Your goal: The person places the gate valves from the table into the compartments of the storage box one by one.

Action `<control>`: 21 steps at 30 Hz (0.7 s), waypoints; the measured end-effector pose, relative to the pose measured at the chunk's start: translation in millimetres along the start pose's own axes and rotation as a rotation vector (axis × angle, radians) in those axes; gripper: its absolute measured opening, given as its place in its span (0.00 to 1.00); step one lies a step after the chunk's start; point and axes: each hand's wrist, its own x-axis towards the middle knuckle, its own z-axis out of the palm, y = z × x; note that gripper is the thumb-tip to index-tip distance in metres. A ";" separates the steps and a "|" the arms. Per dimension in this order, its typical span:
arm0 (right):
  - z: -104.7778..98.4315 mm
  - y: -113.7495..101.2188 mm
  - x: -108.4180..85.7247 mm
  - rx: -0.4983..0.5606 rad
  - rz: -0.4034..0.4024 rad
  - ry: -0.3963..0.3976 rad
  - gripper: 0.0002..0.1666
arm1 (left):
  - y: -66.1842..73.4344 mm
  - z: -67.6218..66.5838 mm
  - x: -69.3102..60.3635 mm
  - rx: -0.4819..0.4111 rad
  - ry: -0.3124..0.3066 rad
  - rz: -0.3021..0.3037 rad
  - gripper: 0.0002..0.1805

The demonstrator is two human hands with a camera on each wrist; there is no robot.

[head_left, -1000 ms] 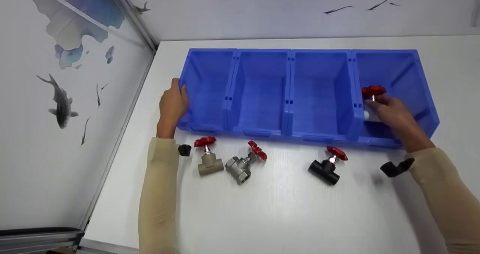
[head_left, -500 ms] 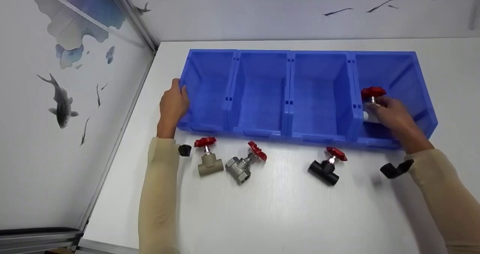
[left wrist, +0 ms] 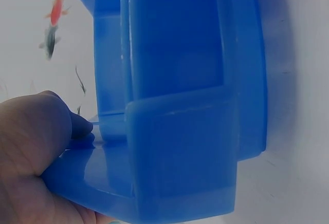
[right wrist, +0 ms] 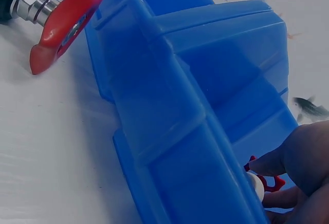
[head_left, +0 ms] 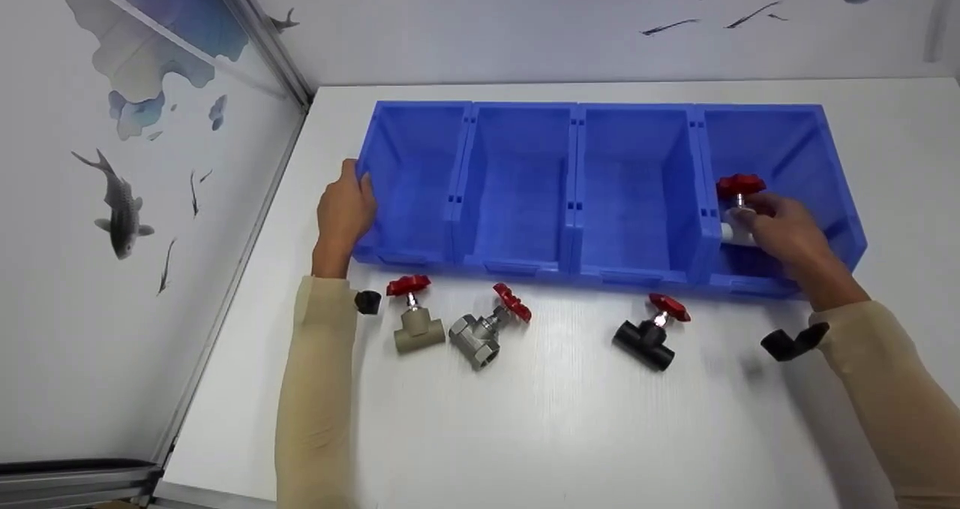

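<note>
My left hand grips the outer side wall of the leftmost blue bin, the thumb over the rim. Inside the rightmost blue bin, my right hand holds a white valve with a red handwheel on top. The fingers hide part of its white body. In the right wrist view, the bin's front wall also covers much of this valve. On the table in front of the bins lie a beige valve, a metal valve and a black valve, each with a red handwheel.
Several blue bins stand joined in a row, with two middle bins between the hands. White table surface extends in front. A patterned panel rises behind, and another panel stands at the left.
The head view has shifted slightly, so the bins and valves appear a little further left. Both hands keep their holds, and slightly more of the white valve's body shows.
</note>
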 end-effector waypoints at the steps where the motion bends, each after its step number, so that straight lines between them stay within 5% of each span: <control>1: 0.1 -0.4 -0.5 0.000 0.004 0.002 0.45 | 0.2 -0.3 -0.2 -0.001 0.001 0.000 0.23; 21: -4.7 -5.5 -17.8 -0.003 -0.061 0.001 0.47 | -0.1 0.5 -1.4 -0.001 0.010 0.007 0.23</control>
